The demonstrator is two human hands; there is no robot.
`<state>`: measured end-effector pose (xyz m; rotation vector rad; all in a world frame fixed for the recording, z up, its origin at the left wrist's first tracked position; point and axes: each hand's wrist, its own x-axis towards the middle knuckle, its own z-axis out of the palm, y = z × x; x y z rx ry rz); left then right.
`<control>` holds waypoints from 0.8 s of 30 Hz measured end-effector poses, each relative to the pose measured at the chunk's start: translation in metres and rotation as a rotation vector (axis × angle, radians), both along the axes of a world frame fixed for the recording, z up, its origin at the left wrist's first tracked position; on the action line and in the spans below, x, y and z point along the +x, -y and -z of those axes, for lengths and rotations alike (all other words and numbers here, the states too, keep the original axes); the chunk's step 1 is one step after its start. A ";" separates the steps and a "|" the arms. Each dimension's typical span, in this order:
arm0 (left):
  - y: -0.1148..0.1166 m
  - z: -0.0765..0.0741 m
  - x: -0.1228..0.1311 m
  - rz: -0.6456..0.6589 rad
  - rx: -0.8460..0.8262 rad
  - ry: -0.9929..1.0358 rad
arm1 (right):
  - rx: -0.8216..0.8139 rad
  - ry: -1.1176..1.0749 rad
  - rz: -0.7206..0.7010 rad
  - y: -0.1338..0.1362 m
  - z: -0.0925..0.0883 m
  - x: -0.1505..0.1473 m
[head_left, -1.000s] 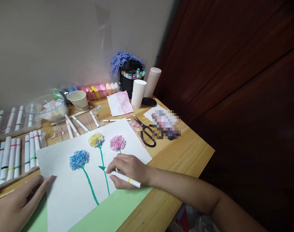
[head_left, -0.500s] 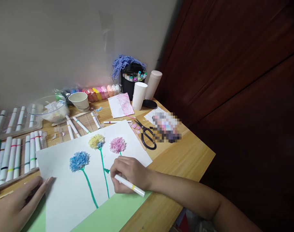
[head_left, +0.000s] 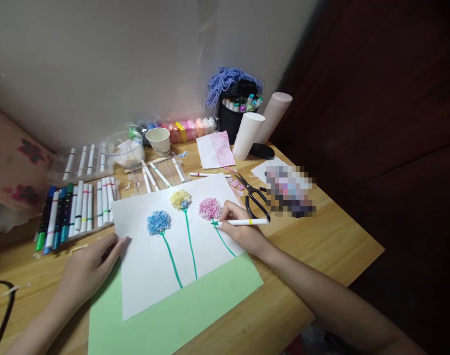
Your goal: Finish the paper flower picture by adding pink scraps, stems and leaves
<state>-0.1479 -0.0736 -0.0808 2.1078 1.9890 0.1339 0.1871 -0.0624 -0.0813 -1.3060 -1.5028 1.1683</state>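
My right hand (head_left: pixel 240 228) is closed around a white marker (head_left: pixel 243 222) with a yellow band; its tip touches the green stem just below the pink paper flower (head_left: pixel 209 208). On the same white sheet (head_left: pixel 151 276) sit a yellow flower (head_left: pixel 180 199) and a blue flower (head_left: pixel 159 222), each with a green stem. My left hand (head_left: pixel 87 268) lies flat, fingers stretched, pressing the sheet's left edge. The white sheet rests on a light green sheet (head_left: pixel 180 320).
Rows of markers (head_left: pixel 77 207) lie at the left. Behind the sheet are loose markers (head_left: pixel 162 173), a plastic bowl (head_left: pixel 126 149), a paper cup (head_left: pixel 159 140), clay packs (head_left: pixel 188 129), a black marker pot (head_left: pixel 236 116), scissors (head_left: pixel 255 195) and a blurred packet (head_left: pixel 289 190). The table edge (head_left: pixel 361 261) runs at the right.
My right hand moved from the yellow flower's stem to under the pink flower, whose green stem is now drawn. The view shifted left, showing more of the marker rows.
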 end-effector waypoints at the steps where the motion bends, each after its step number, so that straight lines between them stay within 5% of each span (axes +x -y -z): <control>1: 0.000 0.001 -0.001 0.015 -0.016 -0.017 | 0.004 0.027 0.007 -0.001 0.000 0.001; 24: 0.003 0.006 -0.004 0.043 0.006 -0.025 | 0.002 0.227 0.092 -0.007 0.007 0.003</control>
